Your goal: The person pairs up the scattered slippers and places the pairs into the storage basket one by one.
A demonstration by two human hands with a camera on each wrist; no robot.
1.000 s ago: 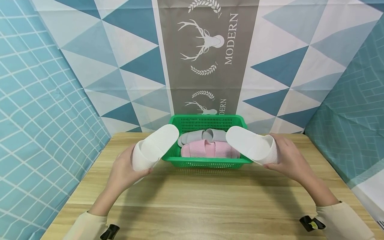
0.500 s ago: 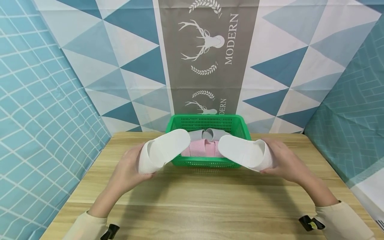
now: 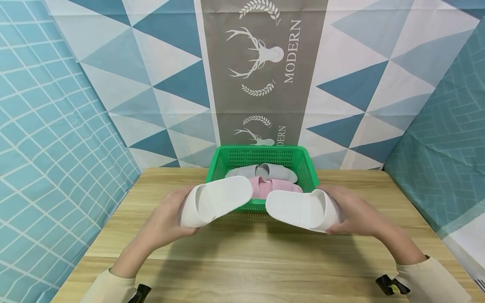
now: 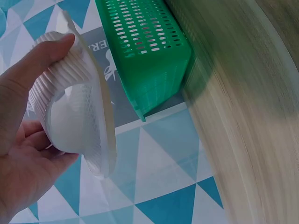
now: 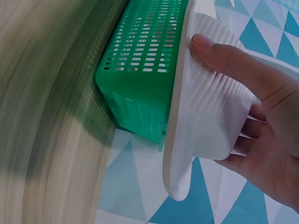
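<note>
In the head view my left hand [image 3: 166, 219] grips a white slipper [image 3: 223, 195] by its ribbed strap, heel end pointing inward. A matching white slipper [image 3: 293, 208] is held the same way by my right hand [image 3: 354, 210]. Both slippers are raised above the table, in front of a green basket [image 3: 308, 168]. Inside the basket lie grey slippers [image 3: 278, 171] at the back and pink slippers [image 3: 282, 185] before them, partly hidden by the white pair. Each wrist view shows the thumb on top of the strap, with the other fingers curled around its far side.
The basket stands at the back of the wooden table [image 3: 242, 261], close to a patterned wall covering [image 3: 261, 84]. Blue tile-print cloth [image 3: 49, 147] hangs on the left, with a teal cloth [image 3: 443, 139] on the right.
Both hands have brought the white slippers inward and slightly nearer to me, so the heel ends are closer together. The basket and the slippers inside it have stayed put.
</note>
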